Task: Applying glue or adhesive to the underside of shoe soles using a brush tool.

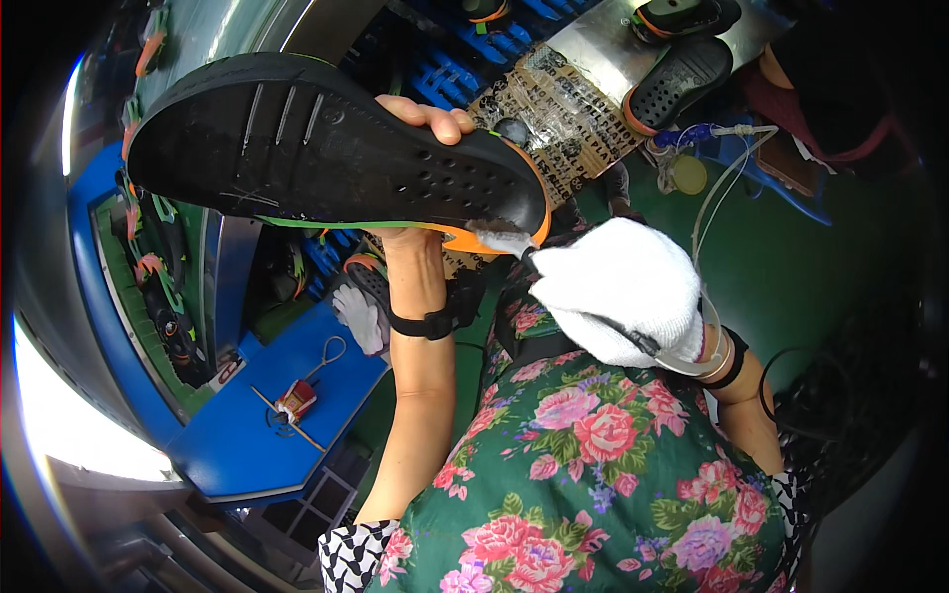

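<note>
A large shoe upper (297, 148), with a black sole-like bottom and green and orange edges, is held up sideways in front of me. My left hand (432, 118) grips it around the middle; the fingers curl over its far edge, and the palm is mostly hidden behind it. My right hand (621, 287), in a white knit glove, is closed around a brush with a dark handle. The pale brush bristles (502, 240) touch the orange heel edge. A clear hose (704, 232) runs along my right wrist.
A blue table (326, 395) at left carries a small red container (296, 398) with sticks. Gloves (361, 318) lie at its far corner. Black soles (682, 87) rest on a metal surface beside taped cardboard (554, 109). More shoe parts (173, 316) line a conveyor at far left.
</note>
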